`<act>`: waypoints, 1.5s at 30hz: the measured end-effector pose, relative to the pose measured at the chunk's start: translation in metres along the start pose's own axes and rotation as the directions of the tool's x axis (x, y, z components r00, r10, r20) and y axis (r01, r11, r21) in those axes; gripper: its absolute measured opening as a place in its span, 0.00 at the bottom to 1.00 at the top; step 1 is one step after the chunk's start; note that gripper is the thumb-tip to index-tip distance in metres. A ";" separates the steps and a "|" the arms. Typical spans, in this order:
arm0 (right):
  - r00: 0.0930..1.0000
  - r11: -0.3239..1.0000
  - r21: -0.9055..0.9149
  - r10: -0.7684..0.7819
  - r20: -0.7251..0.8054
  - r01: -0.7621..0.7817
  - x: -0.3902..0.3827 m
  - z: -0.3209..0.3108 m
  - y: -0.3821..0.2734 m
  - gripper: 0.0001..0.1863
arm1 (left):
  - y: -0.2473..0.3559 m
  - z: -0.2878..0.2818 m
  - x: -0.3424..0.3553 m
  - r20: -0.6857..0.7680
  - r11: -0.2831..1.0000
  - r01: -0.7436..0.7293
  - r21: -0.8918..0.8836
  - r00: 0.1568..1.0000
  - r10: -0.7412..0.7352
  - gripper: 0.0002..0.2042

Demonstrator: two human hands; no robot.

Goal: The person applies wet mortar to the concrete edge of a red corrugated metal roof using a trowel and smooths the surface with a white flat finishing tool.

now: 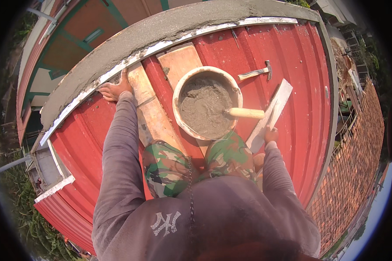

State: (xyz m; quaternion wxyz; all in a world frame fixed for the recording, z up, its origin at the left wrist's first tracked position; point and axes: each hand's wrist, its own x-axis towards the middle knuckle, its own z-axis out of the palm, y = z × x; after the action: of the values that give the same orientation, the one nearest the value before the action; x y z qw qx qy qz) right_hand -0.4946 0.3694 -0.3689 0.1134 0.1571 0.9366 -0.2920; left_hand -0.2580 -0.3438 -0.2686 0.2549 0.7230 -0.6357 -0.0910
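My left hand [116,89] presses against the roof's upper edge, beside a white strip [89,90], with fingers spread and nothing held. Wet grey mortar [130,39] covers the ledge above that strip. At the right, my right hand [271,135] is closed around the lower part of a long, pale plastering float [278,100], which is tilted over the red roof. Between my arms stands a round bucket [177,106] of wet mortar [204,102]. A tool's wooden handle [247,113] sticks out over its right rim; its blade is hidden in the mortar.
Worn wooden planks [154,117] lie on the ribbed red metal roof [300,130], under and beside the bucket. A claw hammer [255,73] rests to the bucket's upper right. The roof's right edge [332,108] drops toward a tiled roof [350,161].
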 end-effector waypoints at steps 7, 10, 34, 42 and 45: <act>0.976 0.954 0.289 0.010 0.219 -0.075 0.036 -0.002 -0.010 0.27 | -0.007 -0.005 0.000 -0.038 1.000 -0.004 0.031 0.999 0.005 0.74; 0.940 0.839 0.490 0.071 0.334 -0.237 0.035 -0.007 -0.018 0.18 | -0.007 -0.006 -0.003 -0.031 1.000 0.001 0.024 1.000 -0.001 0.73; 0.957 0.849 0.446 -0.283 -0.069 0.284 0.025 -0.062 -0.082 0.14 | -0.007 -0.009 0.000 -0.002 1.000 0.007 -0.013 1.000 -0.007 0.71; 0.564 0.561 0.092 -0.825 -0.019 0.823 -0.011 -0.100 -0.321 0.20 | -0.007 -0.003 0.000 0.022 0.999 -0.009 -0.037 1.000 0.009 0.72; 0.305 0.315 0.090 -0.946 0.112 0.945 -0.053 -0.072 -0.423 0.23 | -0.008 -0.002 0.001 0.016 1.000 -0.013 -0.015 1.000 0.013 0.72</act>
State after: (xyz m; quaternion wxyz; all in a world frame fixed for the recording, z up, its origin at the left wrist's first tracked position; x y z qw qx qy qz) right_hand -0.6066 0.0690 -0.0786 -0.0124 -0.4416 0.8392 -0.3170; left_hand -0.2497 -0.3438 -0.2701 0.2560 0.7161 -0.6416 -0.1000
